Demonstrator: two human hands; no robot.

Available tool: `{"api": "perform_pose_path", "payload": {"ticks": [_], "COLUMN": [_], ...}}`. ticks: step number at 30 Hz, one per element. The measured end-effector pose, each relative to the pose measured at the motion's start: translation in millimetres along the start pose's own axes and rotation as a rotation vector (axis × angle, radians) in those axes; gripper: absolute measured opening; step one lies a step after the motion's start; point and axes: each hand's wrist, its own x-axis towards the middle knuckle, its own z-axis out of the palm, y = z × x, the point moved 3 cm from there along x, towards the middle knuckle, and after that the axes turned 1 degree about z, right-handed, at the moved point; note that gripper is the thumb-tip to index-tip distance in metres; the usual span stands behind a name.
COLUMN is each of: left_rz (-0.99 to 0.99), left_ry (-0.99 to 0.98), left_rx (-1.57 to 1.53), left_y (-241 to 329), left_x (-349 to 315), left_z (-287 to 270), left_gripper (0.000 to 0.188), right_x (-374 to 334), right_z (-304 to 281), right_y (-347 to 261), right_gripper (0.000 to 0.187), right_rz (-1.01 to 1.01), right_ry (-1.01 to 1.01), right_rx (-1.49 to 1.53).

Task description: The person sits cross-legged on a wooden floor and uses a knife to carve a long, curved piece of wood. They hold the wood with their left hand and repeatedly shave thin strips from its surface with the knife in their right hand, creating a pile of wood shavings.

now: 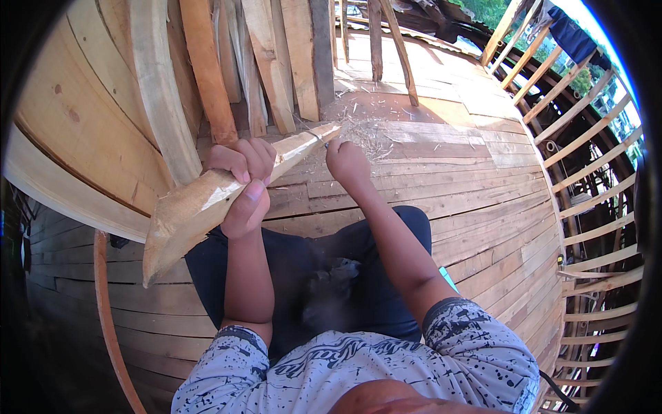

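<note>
One timber, in left hand, beside right

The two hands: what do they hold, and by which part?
The left hand grips the wooden piece around its middle. The right hand, closed near its narrow end, seems to hold a dark tool; which part is hidden.

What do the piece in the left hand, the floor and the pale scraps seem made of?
Held piece: apparently raw wood, judging by its pale, unevenly cut faces. Floor: wooden boards, perhaps unvarnished; dark seams run between them. Scraps: probably wood shavings, being thin, pale strips.
</note>
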Motion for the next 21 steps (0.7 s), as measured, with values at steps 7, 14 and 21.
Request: {"api": "perform_pose_path", "payload": {"ticks": [7, 14, 21], "left_rz": [-0.014, -0.033, -0.018], "left_ry": [-0.073, -0.138, -0.122], "left_rx": [0.002, -0.003, -0.015], "left_y": [2.5, 4.1, -3.6], "left_x": [-0.5, -9.9, -6.4], "left_z": [-2.3, -3.2, 8.3], "left_gripper": [0.023, 0.022, 0.023], "right_x": [-33.5, -31.7, -2.7], "right_z": [-11.7, 2.3, 30.7], "right_y": [-37.2, -25.6, 26.0], "right_gripper": [0.053, 0.055, 0.054], "right_rz": [-0.105, -0.114, -0.103], "right_ry": [-0.047, -0.07, 0.083], "right_rx": [0.099, 0.095, 0.173]}}
